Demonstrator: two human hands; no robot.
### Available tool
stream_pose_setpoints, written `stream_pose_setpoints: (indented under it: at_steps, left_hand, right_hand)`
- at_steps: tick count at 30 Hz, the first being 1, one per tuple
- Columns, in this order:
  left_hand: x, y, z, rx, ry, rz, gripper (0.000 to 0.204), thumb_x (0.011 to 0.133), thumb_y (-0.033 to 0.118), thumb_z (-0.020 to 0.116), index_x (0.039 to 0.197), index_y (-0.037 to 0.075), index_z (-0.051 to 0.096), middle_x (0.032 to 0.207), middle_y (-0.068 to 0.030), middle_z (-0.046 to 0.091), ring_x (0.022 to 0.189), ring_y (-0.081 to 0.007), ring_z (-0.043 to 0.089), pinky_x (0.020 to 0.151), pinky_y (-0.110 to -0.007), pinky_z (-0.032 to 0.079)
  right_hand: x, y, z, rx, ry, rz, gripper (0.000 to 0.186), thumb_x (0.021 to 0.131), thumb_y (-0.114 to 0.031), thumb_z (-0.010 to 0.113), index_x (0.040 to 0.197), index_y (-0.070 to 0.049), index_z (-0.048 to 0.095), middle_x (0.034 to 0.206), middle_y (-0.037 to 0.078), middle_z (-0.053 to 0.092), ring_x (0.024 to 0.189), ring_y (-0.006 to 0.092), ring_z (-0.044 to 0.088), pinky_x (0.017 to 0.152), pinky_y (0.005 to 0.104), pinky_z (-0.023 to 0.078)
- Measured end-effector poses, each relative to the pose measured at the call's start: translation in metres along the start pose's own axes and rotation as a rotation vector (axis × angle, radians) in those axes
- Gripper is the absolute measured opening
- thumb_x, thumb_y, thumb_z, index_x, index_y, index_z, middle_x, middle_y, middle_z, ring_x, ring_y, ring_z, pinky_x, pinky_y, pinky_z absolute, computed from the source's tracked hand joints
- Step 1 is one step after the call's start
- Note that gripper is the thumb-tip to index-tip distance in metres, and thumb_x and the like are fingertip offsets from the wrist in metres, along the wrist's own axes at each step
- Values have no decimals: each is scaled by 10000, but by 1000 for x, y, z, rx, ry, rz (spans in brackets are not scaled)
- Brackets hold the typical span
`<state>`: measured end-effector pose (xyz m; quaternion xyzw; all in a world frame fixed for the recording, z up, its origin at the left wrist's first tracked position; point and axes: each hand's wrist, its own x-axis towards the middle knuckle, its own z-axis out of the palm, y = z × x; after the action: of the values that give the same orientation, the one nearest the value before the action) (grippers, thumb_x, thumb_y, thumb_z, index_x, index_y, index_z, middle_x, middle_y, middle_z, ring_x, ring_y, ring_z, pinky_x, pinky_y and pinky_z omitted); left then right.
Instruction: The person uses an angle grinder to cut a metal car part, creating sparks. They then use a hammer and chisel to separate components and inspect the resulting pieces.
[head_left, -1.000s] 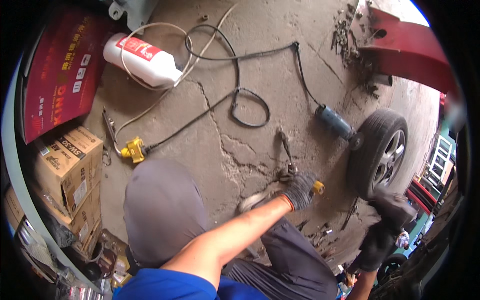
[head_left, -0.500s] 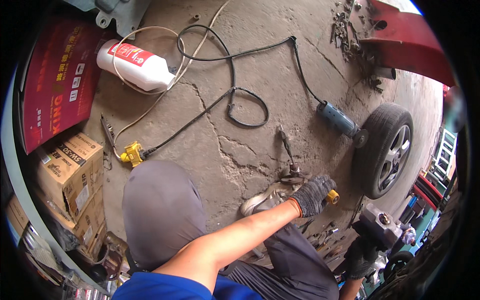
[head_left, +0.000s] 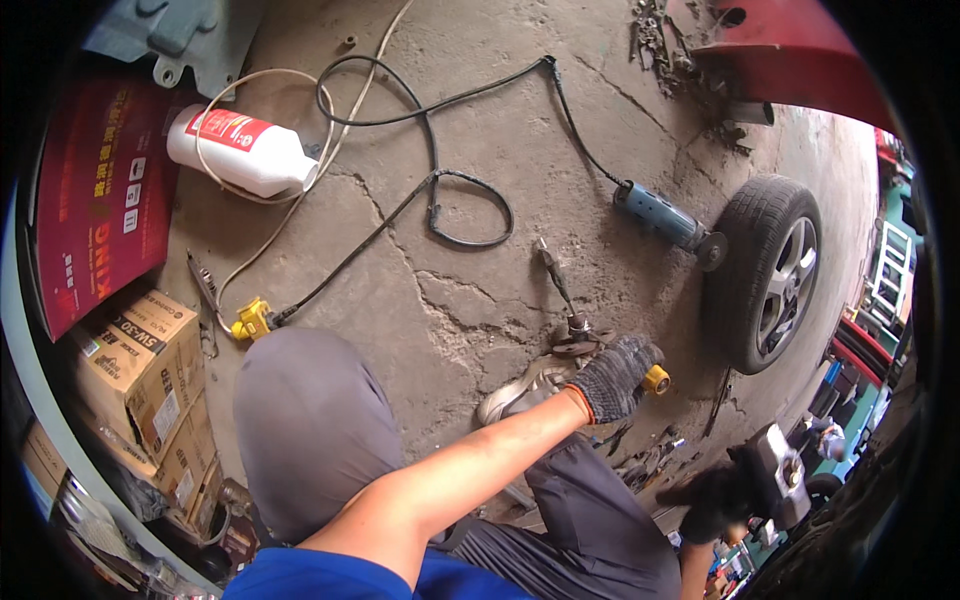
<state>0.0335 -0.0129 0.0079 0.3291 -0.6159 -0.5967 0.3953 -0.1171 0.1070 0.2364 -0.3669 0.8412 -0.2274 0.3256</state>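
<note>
My left hand [head_left: 614, 380], in a grey knit glove with an orange cuff, is closed around a rod-like tool with a yellow end [head_left: 656, 379]; the rest of that tool is hidden by the glove. Just beyond this hand stands a rusty metal part with a flange and a greasy shaft [head_left: 574, 325], beside my shoe [head_left: 510, 398]. At the lower right my right hand [head_left: 712, 502], in a dark glove, is closed on a hammer [head_left: 787, 474] with a blocky metal head. Its handle is mostly hidden, and the hand is in shadow.
A blue angle grinder [head_left: 657, 214] lies by a wheel [head_left: 765, 275], its black cable looping to a yellow connector [head_left: 253, 318]. At left are a white jug [head_left: 245, 150], a red carton [head_left: 100, 190] and cardboard boxes [head_left: 140, 360]. A red metal structure [head_left: 800, 60] stands far right.
The hammer in my right hand has moved right and slightly down, and its head has turned. My left hand keeps its hold. The whole view has shifted a little.
</note>
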Motion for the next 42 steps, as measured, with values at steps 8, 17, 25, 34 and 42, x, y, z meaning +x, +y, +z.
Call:
stream_pose_setpoints:
  at_steps: [8, 17, 25, 34, 42]
  left_hand:
    - [-2, 3, -3, 55, -76, -39, 460, 663, 51, 672, 1109, 22, 564, 1070, -224, 574, 1036, -414, 546, 947, -465, 440]
    - [-5, -4, 3, 82, -175, -74, 434, 656, 63, 672, 1078, 32, 573, 1073, -204, 571, 1031, -389, 539, 952, -453, 418]
    - [3, 13, 7, 159, -118, -42, 434, 672, 96, 674, 1089, 7, 590, 1044, -215, 587, 1028, -384, 552, 946, -458, 427]
    - [1, 4, 9, 211, -138, -14, 408, 671, 78, 667, 1068, 29, 587, 1021, -208, 578, 1010, -382, 551, 930, -463, 430]
    - [-3, 4, 7, 215, -220, -41, 408, 668, 80, 652, 1069, 37, 588, 1024, -196, 583, 994, -384, 555, 918, -471, 434]
  right_hand:
    - [15, -17, 22, -233, 28, -68, 250, 906, -118, 599, 1128, -2, 605, 875, 74, 641, 803, 180, 604, 742, 317, 508]
    - [36, -30, 53, -474, -254, 58, 284, 852, -67, 617, 1130, -26, 653, 1184, 180, 649, 1139, 282, 598, 932, 372, 472]
    - [16, 22, -10, -437, -4, -38, 69, 881, -92, 591, 904, -33, 618, 786, 9, 578, 689, 100, 554, 568, 255, 439]
    - [25, 24, 35, -466, 100, -165, 203, 851, -107, 642, 1026, -6, 625, 865, 63, 625, 780, 212, 593, 722, 360, 482]
    - [5, 38, 35, -117, 6, -24, 420, 839, -8, 616, 1246, -1, 513, 1099, 130, 610, 901, 210, 600, 781, 319, 481]
